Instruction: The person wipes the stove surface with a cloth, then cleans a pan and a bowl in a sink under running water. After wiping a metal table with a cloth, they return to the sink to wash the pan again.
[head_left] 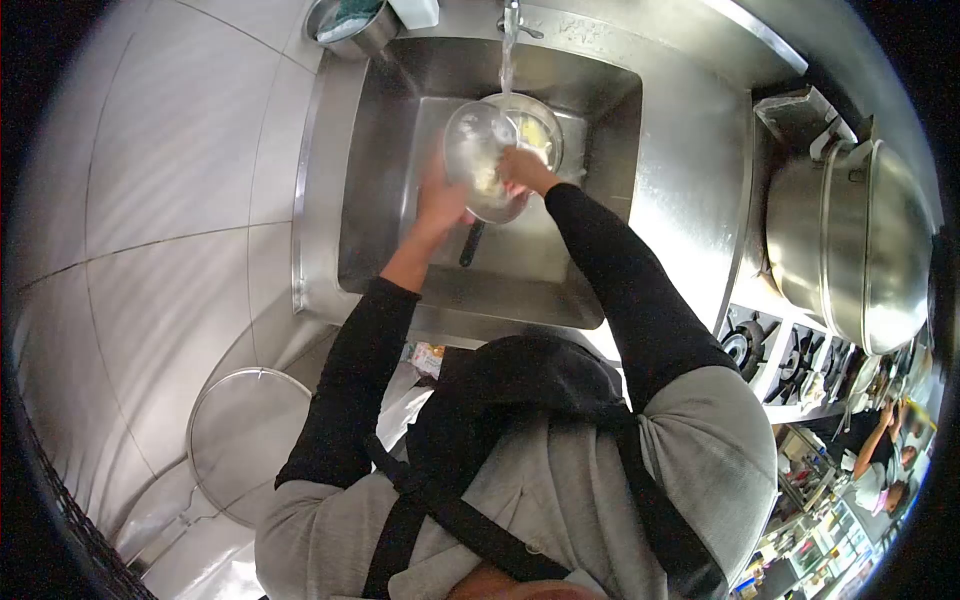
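Over the sink, my left hand (438, 198) grips a round, see-through-looking bowl (470, 135) by its left side, tilted toward me. My right hand (527, 170) reaches over its right edge with curled fingers, blurred by motion; I cannot tell what is in them. Pale, whitish bits show inside this bowl beside those fingers. Partly behind it, a second round metal bowl (556, 128) stands in the sink with yellowish pieces (533, 132) in it. Water (507, 65) runs from the faucet (512, 18) down to it. A black handle (472, 245) sticks out below the held bowl.
The steel sink (400, 260) has a raised rim and counter (690, 150) at right. A metal container (352, 28) with a green scrubber stands at upper left. Large pots (850, 240) and stove burners (745, 345) are at right. A strainer (250, 440) lies lower left. Another person (880, 460) works far right.
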